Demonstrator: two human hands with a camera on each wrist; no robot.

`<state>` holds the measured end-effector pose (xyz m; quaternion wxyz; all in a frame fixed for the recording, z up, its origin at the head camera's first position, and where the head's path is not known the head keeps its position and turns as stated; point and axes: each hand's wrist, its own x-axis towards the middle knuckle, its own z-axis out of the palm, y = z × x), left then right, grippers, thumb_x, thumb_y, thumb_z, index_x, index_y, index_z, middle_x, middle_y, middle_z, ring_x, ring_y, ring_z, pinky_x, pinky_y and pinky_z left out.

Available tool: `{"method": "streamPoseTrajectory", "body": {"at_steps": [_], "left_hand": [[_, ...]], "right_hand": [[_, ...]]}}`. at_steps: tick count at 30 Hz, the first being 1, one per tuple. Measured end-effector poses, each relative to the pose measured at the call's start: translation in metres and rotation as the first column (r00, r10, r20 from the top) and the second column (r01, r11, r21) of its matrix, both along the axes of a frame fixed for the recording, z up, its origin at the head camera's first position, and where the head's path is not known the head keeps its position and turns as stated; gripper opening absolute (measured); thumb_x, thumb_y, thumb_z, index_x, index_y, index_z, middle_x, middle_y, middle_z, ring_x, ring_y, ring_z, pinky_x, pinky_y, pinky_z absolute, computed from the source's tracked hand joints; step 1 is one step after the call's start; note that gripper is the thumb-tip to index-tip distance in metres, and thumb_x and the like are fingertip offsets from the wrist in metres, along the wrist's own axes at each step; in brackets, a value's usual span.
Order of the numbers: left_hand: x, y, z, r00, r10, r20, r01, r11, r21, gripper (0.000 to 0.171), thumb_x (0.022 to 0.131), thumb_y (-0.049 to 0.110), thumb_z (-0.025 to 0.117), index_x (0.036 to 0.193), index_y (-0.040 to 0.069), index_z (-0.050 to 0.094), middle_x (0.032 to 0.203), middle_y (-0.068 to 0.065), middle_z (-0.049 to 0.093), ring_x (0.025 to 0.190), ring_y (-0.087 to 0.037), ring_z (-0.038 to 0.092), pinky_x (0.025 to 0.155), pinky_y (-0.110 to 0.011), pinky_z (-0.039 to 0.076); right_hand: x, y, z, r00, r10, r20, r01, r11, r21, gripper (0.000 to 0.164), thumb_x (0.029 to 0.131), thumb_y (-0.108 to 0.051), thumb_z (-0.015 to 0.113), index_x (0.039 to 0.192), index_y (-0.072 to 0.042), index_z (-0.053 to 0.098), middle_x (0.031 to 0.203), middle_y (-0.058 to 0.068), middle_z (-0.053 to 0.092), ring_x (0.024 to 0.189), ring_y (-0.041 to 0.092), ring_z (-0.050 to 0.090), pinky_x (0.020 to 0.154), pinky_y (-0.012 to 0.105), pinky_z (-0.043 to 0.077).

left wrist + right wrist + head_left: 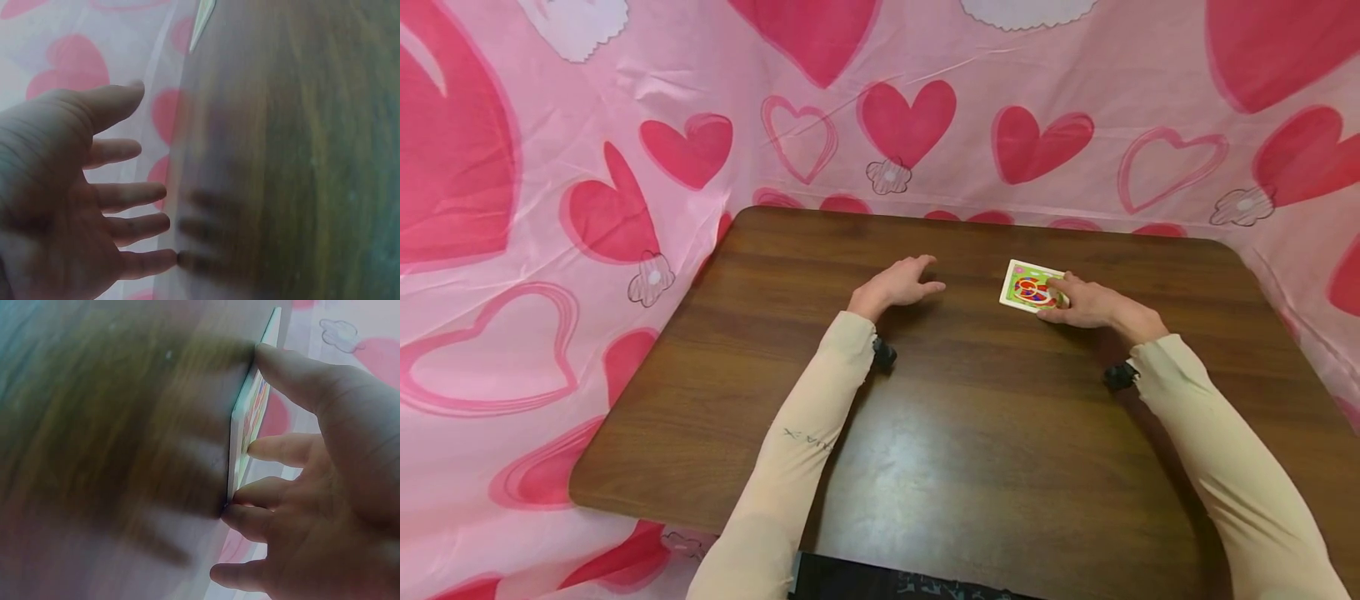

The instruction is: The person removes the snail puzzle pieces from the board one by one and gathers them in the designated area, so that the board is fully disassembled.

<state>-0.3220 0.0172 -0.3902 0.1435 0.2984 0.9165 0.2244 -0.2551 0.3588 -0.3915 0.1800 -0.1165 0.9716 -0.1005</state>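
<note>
A small square picture board [1028, 287], white-edged with a green ground and a red and blue figure with a spiral, lies flat on the table. My right hand [1088, 303] grips its right side: the thumb is at the near edge and the index fingertip is on the printed face. In the right wrist view, other fingertips [240, 499] meet the board's edge. Left of the board, my left hand [898, 285] hovers low over the table with fingers spread and holds nothing. A pale corner of the board [201, 25] shows at the top of the left wrist view.
The brown wood-grain table [925, 400] has rounded corners. A pink cloth [820, 75] printed with hearts hangs behind it and at both sides. Each wrist wears a black camera, and a black object [895, 579] sits at the near edge.
</note>
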Motion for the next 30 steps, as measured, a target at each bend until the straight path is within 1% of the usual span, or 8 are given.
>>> {"method": "streamPoseTrajectory", "body": {"at_steps": [3,8,11,15,19,23,25,30], "left_hand": [[0.002,0.003,-0.002,1.0,0.002,0.014,-0.002,1.0,-0.008,0.068,0.097,0.046,0.055,0.151,0.011,0.033,0.152,-0.012,0.042,0.142,-0.026,0.038,0.118,-0.042,0.03],[0.01,0.006,-0.01,0.999,0.015,0.045,-0.013,0.999,-0.041,0.069,0.096,0.048,0.056,0.152,0.015,0.032,0.153,-0.008,0.041,0.143,-0.025,0.037,0.117,-0.043,0.03],[0.013,0.007,-0.012,0.999,0.025,0.036,-0.023,0.998,-0.059,0.068,0.096,0.049,0.056,0.151,0.017,0.034,0.151,-0.007,0.043,0.14,-0.024,0.04,0.115,-0.044,0.033],[0.014,0.009,-0.01,1.0,0.024,0.019,-0.023,0.996,-0.083,0.068,0.095,0.05,0.057,0.151,0.017,0.036,0.15,-0.007,0.045,0.138,-0.025,0.043,0.113,-0.045,0.036],[0.014,0.011,-0.008,1.0,0.017,0.003,-0.017,0.995,-0.096,0.069,0.095,0.05,0.058,0.15,0.016,0.036,0.151,-0.008,0.044,0.138,-0.026,0.043,0.113,-0.047,0.035],[0.016,0.014,-0.006,1.0,0.026,-0.007,-0.026,0.991,-0.129,0.07,0.094,0.052,0.057,0.151,0.018,0.034,0.153,-0.008,0.041,0.141,-0.028,0.038,0.114,-0.052,0.031],[0.016,0.016,-0.006,0.999,0.031,-0.007,-0.032,0.989,-0.147,0.07,0.094,0.053,0.057,0.152,0.019,0.034,0.155,-0.008,0.039,0.143,-0.03,0.035,0.115,-0.054,0.029],[0.018,0.021,-0.003,1.0,0.024,-0.004,-0.025,0.987,-0.161,0.071,0.094,0.053,0.057,0.152,0.02,0.034,0.156,-0.007,0.036,0.145,-0.031,0.031,0.115,-0.056,0.027]], "right_hand": [[0.0,-0.003,-0.001,1.0,-0.003,0.004,0.003,1.0,-0.003,0.085,0.093,-0.053,0.057,0.149,0.006,0.029,0.15,0.046,0.012,0.133,0.064,0.026,0.105,0.069,0.028],[0.004,-0.012,-0.005,1.0,0.016,0.01,-0.016,1.0,0.003,0.083,0.093,-0.051,0.058,0.149,0.005,0.03,0.149,0.046,0.014,0.131,0.066,0.029,0.105,0.069,0.029],[0.005,-0.018,-0.006,1.0,0.031,0.002,-0.031,0.999,0.006,0.083,0.093,-0.051,0.058,0.148,0.005,0.031,0.149,0.046,0.016,0.131,0.065,0.03,0.105,0.068,0.03],[0.003,-0.027,-0.004,0.999,0.048,-0.005,-0.048,0.999,-0.002,0.084,0.092,-0.053,0.058,0.148,0.004,0.032,0.149,0.044,0.018,0.131,0.063,0.032,0.105,0.068,0.03],[0.001,-0.037,-0.001,0.998,0.06,-0.009,-0.06,0.998,-0.008,0.085,0.091,-0.056,0.059,0.147,0.004,0.034,0.15,0.044,0.02,0.13,0.062,0.034,0.105,0.067,0.031],[0.0,-0.046,0.001,0.997,0.078,-0.022,-0.078,0.997,-0.002,0.083,0.091,-0.053,0.06,0.147,0.003,0.036,0.149,0.044,0.022,0.129,0.062,0.037,0.105,0.066,0.033],[-0.001,-0.049,0.002,0.995,0.092,-0.029,-0.092,0.996,0.001,0.079,0.092,-0.049,0.061,0.147,0.004,0.036,0.148,0.044,0.022,0.128,0.062,0.037,0.104,0.066,0.033],[-0.004,-0.056,0.001,0.993,0.11,-0.043,-0.109,0.994,0.017,0.077,0.093,-0.047,0.061,0.147,0.003,0.037,0.148,0.043,0.024,0.128,0.06,0.04,0.104,0.064,0.035]]}}
